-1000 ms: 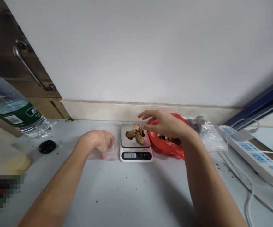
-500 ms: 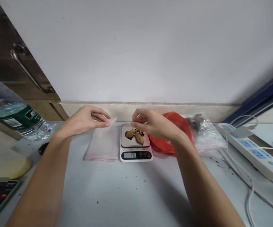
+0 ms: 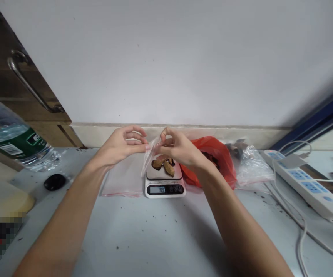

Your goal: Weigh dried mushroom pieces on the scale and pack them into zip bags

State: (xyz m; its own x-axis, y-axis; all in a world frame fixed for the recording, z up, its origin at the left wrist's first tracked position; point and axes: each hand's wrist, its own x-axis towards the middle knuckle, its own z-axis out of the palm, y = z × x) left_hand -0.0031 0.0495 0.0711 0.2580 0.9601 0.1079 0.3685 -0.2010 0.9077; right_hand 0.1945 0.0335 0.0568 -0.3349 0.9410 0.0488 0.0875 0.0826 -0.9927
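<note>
A thin clear zip bag (image 3: 147, 159) hangs upright at the left side of the kitchen scale (image 3: 165, 191). The thumb and fingers of my left hand (image 3: 127, 142) pinch its upper left edge. At the other edge, my right hand (image 3: 179, 148) is closed in a pinch, just above the scale. Several brown dried pieces (image 3: 169, 168), like sliced mushroom, lie on the scale's steel plate, and its display is lit. To the left a stack of clear zip bags (image 3: 121, 179) lies flat. An open red plastic bag (image 3: 226, 165) holding dark pieces stands right of the scale, partly behind my right wrist.
A water bottle (image 3: 19, 142) and a black oval object (image 3: 54, 182) are at left. On the right are a filled clear bag (image 3: 254, 167), a white power strip (image 3: 313, 188) and loose cables (image 3: 300, 223). A wall (image 3: 183, 69) rises behind the table.
My left hand has moved right from the stack, bringing a zip bag to the scale. My right hand has come to the bag's edge. The dried pieces stay on the plate.
</note>
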